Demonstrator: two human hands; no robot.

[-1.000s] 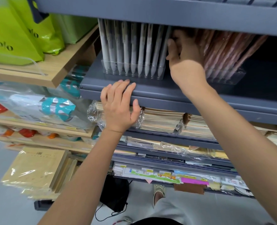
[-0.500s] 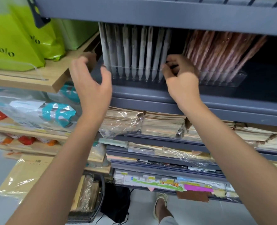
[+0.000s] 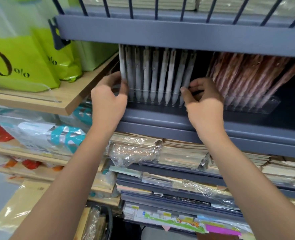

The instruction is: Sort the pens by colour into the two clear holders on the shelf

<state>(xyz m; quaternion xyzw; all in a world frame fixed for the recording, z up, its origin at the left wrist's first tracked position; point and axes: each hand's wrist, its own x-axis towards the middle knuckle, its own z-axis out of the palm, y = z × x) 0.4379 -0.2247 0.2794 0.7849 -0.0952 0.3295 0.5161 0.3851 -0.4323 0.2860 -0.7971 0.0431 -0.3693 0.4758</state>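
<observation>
Head view: left grip [image 3: 108, 97] and right grip [image 3: 204, 101] clasp opposite ends of the left holder [image 3: 153, 96] of white pens [image 3: 162, 71] near the shelf's [image 3: 160, 116] front edge, probably to square it; red pens [image 3: 247, 75] fill the right holder [image 3: 271, 108].

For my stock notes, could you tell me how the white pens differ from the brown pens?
The white pens stand near upright, evenly spaced; the brown pens lean and crowd together. The white pens are pale, the brown pens reddish. Both sit tip-down in clear holders.
</observation>
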